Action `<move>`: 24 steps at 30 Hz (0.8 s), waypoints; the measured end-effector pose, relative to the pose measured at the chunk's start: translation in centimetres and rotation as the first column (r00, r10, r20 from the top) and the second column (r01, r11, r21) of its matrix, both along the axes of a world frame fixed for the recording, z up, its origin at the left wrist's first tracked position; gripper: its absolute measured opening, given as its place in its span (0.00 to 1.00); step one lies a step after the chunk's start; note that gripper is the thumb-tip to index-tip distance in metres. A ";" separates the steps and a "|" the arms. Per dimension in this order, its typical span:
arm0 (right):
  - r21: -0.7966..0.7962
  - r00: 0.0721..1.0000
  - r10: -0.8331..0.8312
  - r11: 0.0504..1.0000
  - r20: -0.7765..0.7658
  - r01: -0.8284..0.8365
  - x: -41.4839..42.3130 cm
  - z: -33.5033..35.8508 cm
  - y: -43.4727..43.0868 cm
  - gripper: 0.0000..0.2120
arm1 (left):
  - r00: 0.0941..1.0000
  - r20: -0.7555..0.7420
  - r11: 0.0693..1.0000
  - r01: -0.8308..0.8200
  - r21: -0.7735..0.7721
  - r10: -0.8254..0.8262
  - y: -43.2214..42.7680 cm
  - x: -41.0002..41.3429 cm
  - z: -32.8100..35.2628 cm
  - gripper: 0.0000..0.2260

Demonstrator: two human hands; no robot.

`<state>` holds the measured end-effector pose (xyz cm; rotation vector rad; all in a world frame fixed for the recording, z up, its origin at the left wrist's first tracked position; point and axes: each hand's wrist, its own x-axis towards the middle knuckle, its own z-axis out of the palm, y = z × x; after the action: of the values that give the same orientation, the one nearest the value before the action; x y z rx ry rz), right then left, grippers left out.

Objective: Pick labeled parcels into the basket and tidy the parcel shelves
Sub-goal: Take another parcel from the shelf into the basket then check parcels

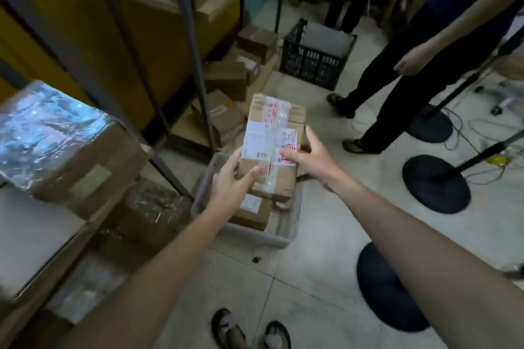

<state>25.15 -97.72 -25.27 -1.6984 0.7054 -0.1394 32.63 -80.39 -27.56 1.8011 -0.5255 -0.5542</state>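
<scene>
**Inspector:** Start at the left. What stands there?

**Assistant:** A grey metal shelf rack (195,45). One brown cardboard box topped with crinkled silver foil wrap (56,133) sits on its near shelf. At the rack's foot lie at least five loose brown cartons (226,79), overlapping, so the count is not firm.

**Inspector:** Centre?

**Assistant:** One pale grey plastic basket (252,235) on the tiled floor, holding at least two cardboard parcels. Above it, one oblong brown cardboard parcel (272,144) is held in the air over the basket. It bears a white printed label with a barcode, red markings, and clear tape along its length.

**Inspector:** The grip?

**Assistant:** The left hand (232,181) clasps the parcel's near left edge, thumb on top. The right hand (309,156) closes on the right edge, fingers across the label.

**Inspector:** Right side?

**Assistant:** One black slatted plastic crate (312,62), a second person standing in dark trousers (397,93), and three round black stand bases (436,184).
</scene>
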 end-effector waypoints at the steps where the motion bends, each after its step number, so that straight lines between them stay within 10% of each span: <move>1: 0.043 0.999 -0.026 0.999 -0.043 0.027 -0.6 -2.2 0.0 0.36 | 0.999 -0.029 0.999 -0.020 0.046 0.021 -0.3 0.0 -2.0 0.20; 15: 0.261 0.914 -0.226 0.910 -0.337 0.321 -1.4 -27.7 0.1 0.28 | 0.985 -0.168 0.950 0.020 0.312 0.035 -5.8 0.6 -25.2 0.24; 24: 0.128 0.802 -0.449 0.837 -0.394 0.532 0.6 -43.3 -5.0 0.15 | 0.926 -0.124 0.794 0.369 0.483 -0.355 -8.9 3.2 -41.0 0.31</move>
<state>25.71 -102.69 -68.53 -1.2876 1.3806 -0.1140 35.84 -89.27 -68.59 2.1909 -0.7706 -1.0594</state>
